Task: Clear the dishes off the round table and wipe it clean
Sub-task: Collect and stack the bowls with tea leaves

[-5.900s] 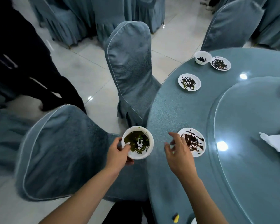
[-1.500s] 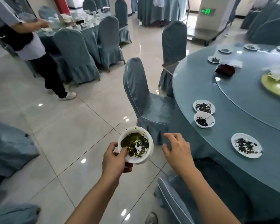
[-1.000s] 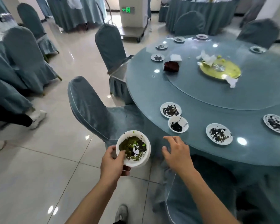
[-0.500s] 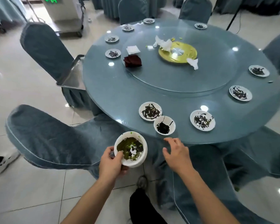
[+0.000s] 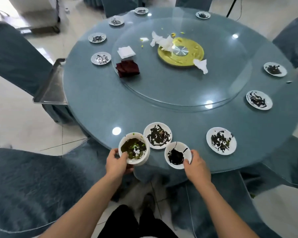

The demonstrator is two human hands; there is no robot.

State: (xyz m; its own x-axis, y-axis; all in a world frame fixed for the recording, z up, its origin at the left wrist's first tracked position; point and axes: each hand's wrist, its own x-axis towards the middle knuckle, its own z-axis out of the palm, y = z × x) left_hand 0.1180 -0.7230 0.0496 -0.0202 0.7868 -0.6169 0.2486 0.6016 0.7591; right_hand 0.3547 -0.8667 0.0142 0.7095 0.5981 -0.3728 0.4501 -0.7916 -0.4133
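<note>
Left hand (image 5: 118, 164) grips green-smeared bowl (image 5: 134, 148); right hand (image 5: 196, 164) grips dark-smeared bowl (image 5: 177, 155)

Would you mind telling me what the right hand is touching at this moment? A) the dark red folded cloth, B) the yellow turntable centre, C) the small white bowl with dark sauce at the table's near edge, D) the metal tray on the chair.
C: the right hand grips the rim of the small white bowl holding dark sauce at the table's near edge.
</note>
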